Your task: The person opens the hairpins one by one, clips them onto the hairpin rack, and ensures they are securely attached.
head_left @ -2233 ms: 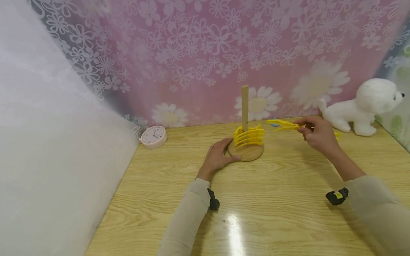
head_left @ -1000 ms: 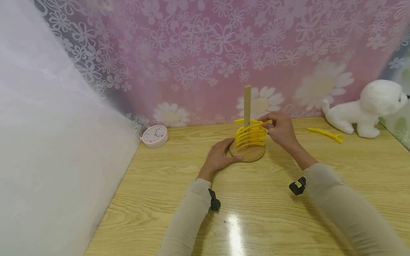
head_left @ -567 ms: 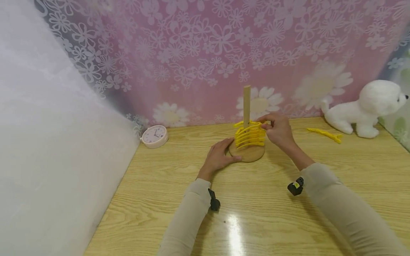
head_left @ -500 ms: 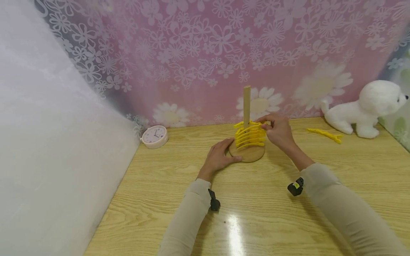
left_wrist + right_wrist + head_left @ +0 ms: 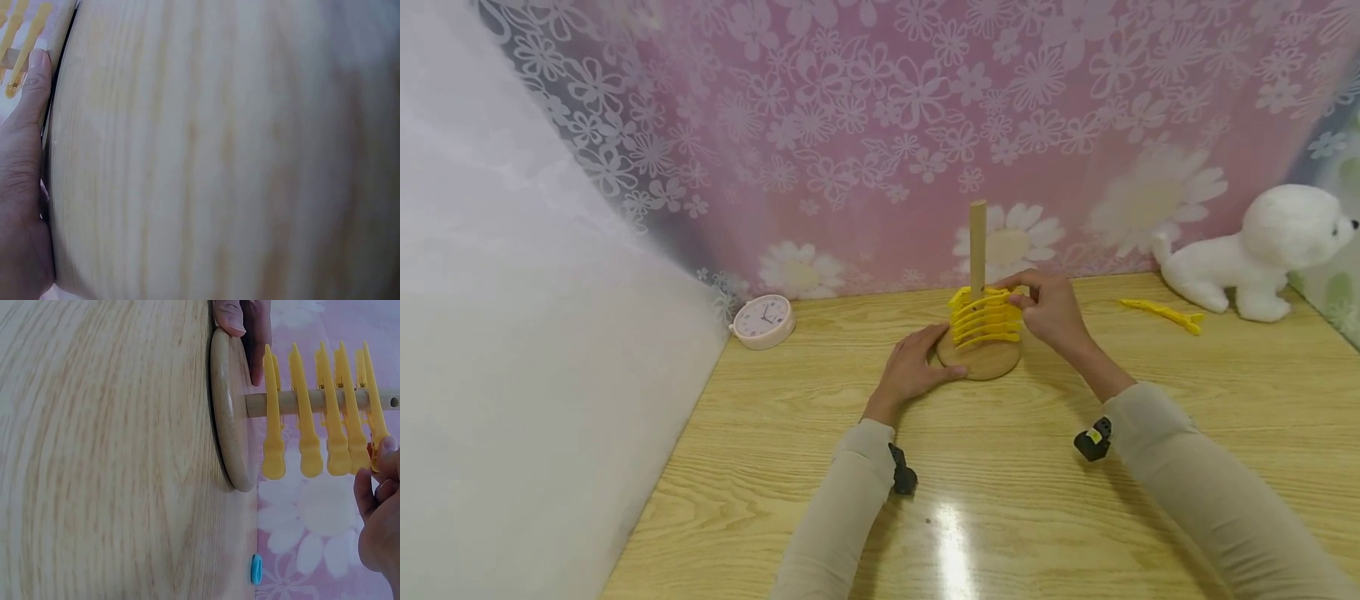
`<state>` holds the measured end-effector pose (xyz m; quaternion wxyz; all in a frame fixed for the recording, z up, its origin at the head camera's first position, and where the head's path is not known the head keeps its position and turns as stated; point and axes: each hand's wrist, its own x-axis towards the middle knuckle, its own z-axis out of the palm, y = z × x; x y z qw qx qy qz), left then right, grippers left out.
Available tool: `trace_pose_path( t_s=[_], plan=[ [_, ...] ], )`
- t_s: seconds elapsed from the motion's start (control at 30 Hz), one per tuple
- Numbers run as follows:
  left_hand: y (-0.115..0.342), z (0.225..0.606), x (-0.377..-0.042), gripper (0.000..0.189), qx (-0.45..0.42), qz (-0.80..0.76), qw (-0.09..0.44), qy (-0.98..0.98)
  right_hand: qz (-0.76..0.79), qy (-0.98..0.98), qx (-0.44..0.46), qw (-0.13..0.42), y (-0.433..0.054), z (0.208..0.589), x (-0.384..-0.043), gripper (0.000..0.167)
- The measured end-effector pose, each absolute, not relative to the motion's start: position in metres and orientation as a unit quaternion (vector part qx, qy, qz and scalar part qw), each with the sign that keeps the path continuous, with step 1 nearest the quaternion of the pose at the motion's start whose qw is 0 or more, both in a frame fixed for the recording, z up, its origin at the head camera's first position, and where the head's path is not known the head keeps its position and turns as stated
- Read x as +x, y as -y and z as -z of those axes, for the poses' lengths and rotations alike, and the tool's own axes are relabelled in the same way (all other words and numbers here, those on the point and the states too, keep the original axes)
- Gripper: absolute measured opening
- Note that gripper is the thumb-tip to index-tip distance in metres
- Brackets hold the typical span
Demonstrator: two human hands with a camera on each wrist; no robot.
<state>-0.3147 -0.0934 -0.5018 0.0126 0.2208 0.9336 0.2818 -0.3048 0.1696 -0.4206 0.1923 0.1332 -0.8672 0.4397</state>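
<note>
A wooden post [image 5: 977, 246] stands upright on a round wooden base [image 5: 985, 367]. Several yellow hair clips [image 5: 985, 323] are clamped across the post, one above another, with small gaps between them. My left hand [image 5: 912, 364] holds the base by its left rim, thumb in front and fingers behind. My right hand [image 5: 1051, 312] pinches the tail end of the topmost hair clip [image 5: 370, 387] between thumb and forefinger. That clip lies across the post in the right wrist view. The left wrist view has only the left thumb [image 5: 36, 81] and part of the hand beside the tabletop.
One more yellow hair clip [image 5: 1161, 315] lies on the wood-grain table [image 5: 1000, 483] at the right. A white plush dog [image 5: 1247, 258] stands behind it. At the left is a pink clock [image 5: 763, 321]. A small teal ring [image 5: 255, 569] lies near the table's back edge.
The right hand has brought a yellow hair clip leftward from the right side to the post. Its spread arms have since come together at the post. The left hand stays on the base.
</note>
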Motion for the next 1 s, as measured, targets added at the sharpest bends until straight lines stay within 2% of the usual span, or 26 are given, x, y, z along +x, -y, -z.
trace_pose_path(
  t_s=[0.7, 1.0],
  plan=[
    [0.092, 0.500, -0.314, 0.094, 0.226, -0.277, 0.005, -0.934, -0.428, 0.867, 0.173, 0.188, -0.174, 0.419, -0.304, 0.024],
    [0.093, 0.501, -0.313, 0.094, 0.221, -0.280, 0.011, -0.934, -0.464, 0.858, 0.177, 0.129, -0.180, 0.423, -0.302, 0.028]
  ],
)
